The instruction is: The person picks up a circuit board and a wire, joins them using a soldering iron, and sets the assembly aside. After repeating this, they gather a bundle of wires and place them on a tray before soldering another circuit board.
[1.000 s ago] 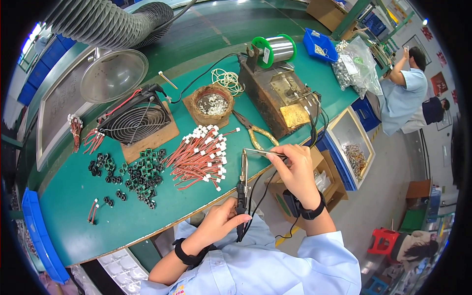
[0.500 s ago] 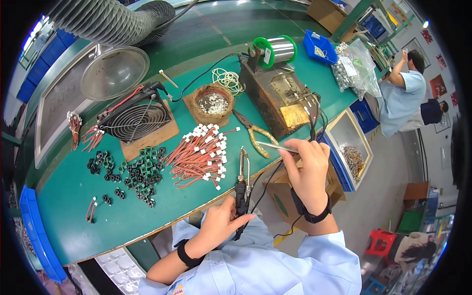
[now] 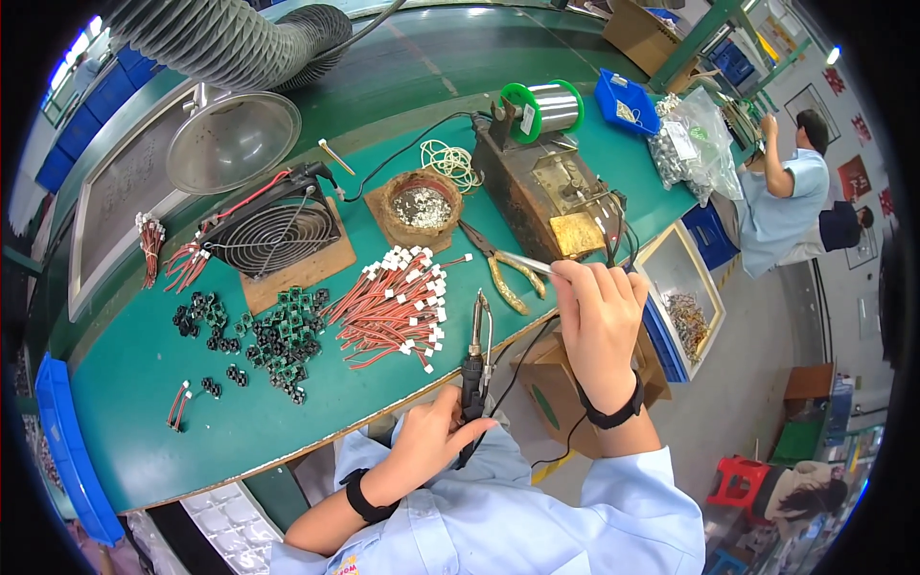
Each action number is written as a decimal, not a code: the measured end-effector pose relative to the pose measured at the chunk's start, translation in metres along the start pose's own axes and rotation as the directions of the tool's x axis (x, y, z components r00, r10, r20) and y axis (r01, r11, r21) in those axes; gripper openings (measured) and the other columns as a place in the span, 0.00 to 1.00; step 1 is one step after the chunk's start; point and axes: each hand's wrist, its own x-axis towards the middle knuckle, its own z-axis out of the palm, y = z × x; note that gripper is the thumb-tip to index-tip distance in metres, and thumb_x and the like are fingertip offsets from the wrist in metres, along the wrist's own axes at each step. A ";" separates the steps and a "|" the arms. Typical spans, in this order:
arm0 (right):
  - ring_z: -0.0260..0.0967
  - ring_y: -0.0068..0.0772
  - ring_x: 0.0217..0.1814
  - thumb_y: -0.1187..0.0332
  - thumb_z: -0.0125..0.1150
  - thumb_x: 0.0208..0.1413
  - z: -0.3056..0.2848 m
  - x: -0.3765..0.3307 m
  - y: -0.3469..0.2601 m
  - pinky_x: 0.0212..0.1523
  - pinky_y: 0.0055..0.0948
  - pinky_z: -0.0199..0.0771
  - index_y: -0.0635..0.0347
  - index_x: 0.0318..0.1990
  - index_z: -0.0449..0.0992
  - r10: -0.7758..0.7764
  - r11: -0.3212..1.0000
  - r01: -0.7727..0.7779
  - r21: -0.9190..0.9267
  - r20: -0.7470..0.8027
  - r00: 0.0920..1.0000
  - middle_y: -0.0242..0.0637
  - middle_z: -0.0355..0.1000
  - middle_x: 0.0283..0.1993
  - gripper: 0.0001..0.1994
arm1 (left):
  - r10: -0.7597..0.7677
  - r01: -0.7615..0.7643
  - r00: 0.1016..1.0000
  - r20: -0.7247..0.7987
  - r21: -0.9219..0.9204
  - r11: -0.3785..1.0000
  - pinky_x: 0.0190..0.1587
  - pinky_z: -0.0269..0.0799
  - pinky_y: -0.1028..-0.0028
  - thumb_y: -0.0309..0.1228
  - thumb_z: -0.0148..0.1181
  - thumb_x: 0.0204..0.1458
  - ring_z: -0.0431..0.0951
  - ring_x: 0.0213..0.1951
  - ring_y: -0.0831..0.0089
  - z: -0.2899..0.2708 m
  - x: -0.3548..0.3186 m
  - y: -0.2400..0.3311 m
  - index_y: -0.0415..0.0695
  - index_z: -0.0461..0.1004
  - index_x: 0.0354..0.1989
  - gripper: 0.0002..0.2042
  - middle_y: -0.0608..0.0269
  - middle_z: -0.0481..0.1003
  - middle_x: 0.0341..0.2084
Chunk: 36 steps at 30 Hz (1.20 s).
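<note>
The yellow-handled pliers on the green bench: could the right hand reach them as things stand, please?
Probably yes: the yellow-handled pliers lie uncovered just left of the right hand, though its fingers already pinch thin metal tweezers.

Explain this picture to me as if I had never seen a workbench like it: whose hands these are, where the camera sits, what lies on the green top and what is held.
There is no machine here: a person works with two bare hands. The single picture comes from a fisheye camera on that person's head, looking down, so straight edges bend. The left hand grips a soldering iron, tip pointing up. The right hand pinches thin metal tweezers. On the green table lie a heap of red wires with white plugs, small black parts, a fan, yellow-handled pliers, a solder reel and a brown box-shaped unit. Another person works behind.
</note>
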 end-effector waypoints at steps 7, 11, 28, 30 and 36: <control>0.68 0.41 0.40 0.84 0.53 0.41 0.038 -0.025 -0.016 0.44 0.34 0.66 0.61 0.41 0.73 0.175 0.956 -0.169 0.239 -0.007 0.985 0.40 0.69 0.37 0.17 | 0.127 -0.001 0.980 0.156 -0.628 0.778 0.38 0.71 0.74 0.31 0.50 0.57 0.77 0.37 0.71 -0.032 -0.014 -0.005 0.33 0.58 0.52 0.19 0.53 0.75 0.38; 0.68 0.45 0.46 0.86 0.51 0.40 0.053 -0.023 -0.025 0.47 0.35 0.68 0.63 0.44 0.73 0.178 0.957 -0.166 0.239 -0.029 0.984 0.44 0.69 0.44 0.20 | 0.186 0.045 0.954 0.235 -0.725 0.688 0.47 0.68 0.72 0.29 0.45 0.59 0.74 0.45 0.69 -0.047 -0.022 -0.003 0.34 0.52 0.60 0.22 0.51 0.71 0.47; 0.71 0.38 0.45 0.68 0.61 0.48 -0.056 -0.084 -0.050 0.46 0.35 0.69 0.65 0.42 0.74 -0.775 0.148 -0.515 0.844 0.422 0.470 0.43 0.73 0.41 0.14 | 0.041 -0.162 0.987 -0.157 -0.956 0.246 0.47 0.69 0.71 0.30 0.52 0.56 0.72 0.46 0.70 -0.070 -0.011 0.034 0.39 0.61 0.53 0.17 0.63 0.68 0.44; 0.66 0.38 0.53 0.61 0.62 0.48 -0.035 -0.094 -0.065 0.57 0.38 0.59 0.66 0.55 0.65 -0.413 0.292 -0.560 0.775 0.631 0.657 0.44 0.69 0.50 0.28 | 0.033 -0.190 0.982 -0.188 -0.959 0.211 0.47 0.69 0.71 0.30 0.52 0.56 0.72 0.45 0.71 -0.074 -0.005 0.039 0.39 0.62 0.53 0.17 0.63 0.68 0.43; 0.62 0.42 0.57 0.58 0.67 0.44 0.007 -0.056 -0.124 0.58 0.37 0.58 0.66 0.58 0.60 0.161 -0.131 -0.195 0.972 0.215 0.963 0.49 0.64 0.54 0.36 | 0.151 -0.280 0.956 -0.251 -0.935 0.217 0.50 0.67 0.72 0.31 0.52 0.56 0.71 0.47 0.73 -0.065 -0.009 0.029 0.41 0.64 0.52 0.16 0.63 0.70 0.45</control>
